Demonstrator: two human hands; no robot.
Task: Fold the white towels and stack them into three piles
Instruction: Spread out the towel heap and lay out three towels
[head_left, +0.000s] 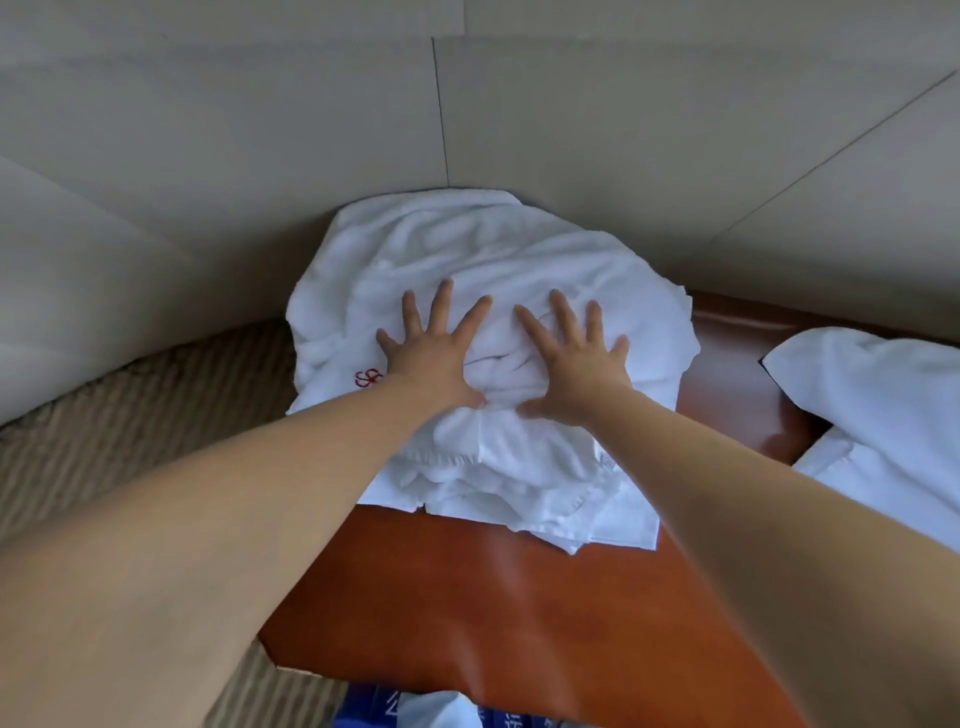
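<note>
A tall pile of white towels (488, 260) stands at the far end of a reddish-brown table (498, 613), against the wall corner. The top towel is rumpled, and a red embroidered logo (368, 378) shows on its left side. My left hand (434, 353) presses flat on the top of the pile with fingers spread. Beside it my right hand (571, 358) presses down the same way, fingers straight and apart. Folded edges of lower towels (519, 493) show at the pile's near side.
More white towels (883, 405) lie at the table's right edge. Beige wall panels (260, 130) close in behind and left. Striped carpet (130, 415) lies left of the table. A blue printed item (395, 709) sits at the bottom edge.
</note>
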